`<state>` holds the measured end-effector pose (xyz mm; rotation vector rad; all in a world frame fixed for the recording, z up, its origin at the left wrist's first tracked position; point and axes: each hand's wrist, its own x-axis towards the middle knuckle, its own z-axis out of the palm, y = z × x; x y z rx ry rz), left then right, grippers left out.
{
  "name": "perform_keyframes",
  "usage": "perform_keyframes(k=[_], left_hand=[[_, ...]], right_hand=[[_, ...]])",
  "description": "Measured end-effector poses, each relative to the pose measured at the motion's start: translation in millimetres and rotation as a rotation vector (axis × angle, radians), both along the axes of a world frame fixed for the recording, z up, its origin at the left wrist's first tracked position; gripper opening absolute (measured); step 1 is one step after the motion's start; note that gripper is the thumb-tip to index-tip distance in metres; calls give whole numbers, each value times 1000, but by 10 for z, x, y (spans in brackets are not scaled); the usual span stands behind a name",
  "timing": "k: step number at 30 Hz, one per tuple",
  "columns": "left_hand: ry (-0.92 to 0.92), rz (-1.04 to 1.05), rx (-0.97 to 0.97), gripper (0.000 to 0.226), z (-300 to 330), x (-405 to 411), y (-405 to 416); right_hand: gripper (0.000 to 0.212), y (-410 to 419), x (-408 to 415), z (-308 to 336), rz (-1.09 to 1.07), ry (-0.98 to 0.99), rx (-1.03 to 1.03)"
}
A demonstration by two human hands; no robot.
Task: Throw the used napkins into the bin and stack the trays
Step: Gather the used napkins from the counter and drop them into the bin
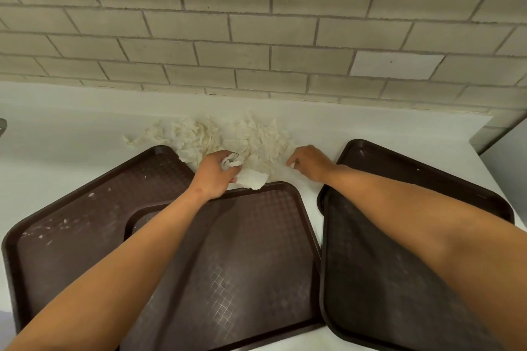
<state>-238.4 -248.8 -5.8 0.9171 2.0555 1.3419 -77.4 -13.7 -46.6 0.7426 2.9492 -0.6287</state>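
Two hands reached past brown trays into a heap of used napkins on a white counter.
A crumb-flecked left tray (pixel 71 208) lay partly under the middle tray (pixel 256 251); the left hand (pixel 214 177) curled its fingers round a wadded napkin (pixel 248 177) at that tray's far edge; the napkin pile (pixel 228 137) sat against the brick wall (pixel 256 23); the right hand (pixel 309 162) pinched a scrap at the pile's edge; two overlapping right trays (pixel 385 265) lay beneath that forearm.

left hand (pixel 216 174) clenched, right hand (pixel 309 162) curled
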Motion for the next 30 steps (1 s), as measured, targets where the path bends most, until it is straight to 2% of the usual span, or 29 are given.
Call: perform_keyframes(k=[5,10,14,19,21,25,30], left_hand=[[5,-2,29,12,103,-3,82],[16,-9,20,13,162,-35,183],[41,-22,-8,12,166,-46,247],[20,-19,-34,13,168,-31,317],[21,-20,-48,16,177,-30,343],[16,-20,-59,17,213,-32,398],[1,-56,-10,15,289,30,434]], right_hand=[[22,106,-145,395,-60,209,-122],[46,361,-274,600,-147,279,-258],[60,509,-264,389,-181,168,-288],[62,447,-272,52,-126,-39,-254],[58,379,-263,-54,-96,-111,-184],[36,233,-209,-133,-96,-80,-105],[29,205,-83,9,28,-150,-132]])
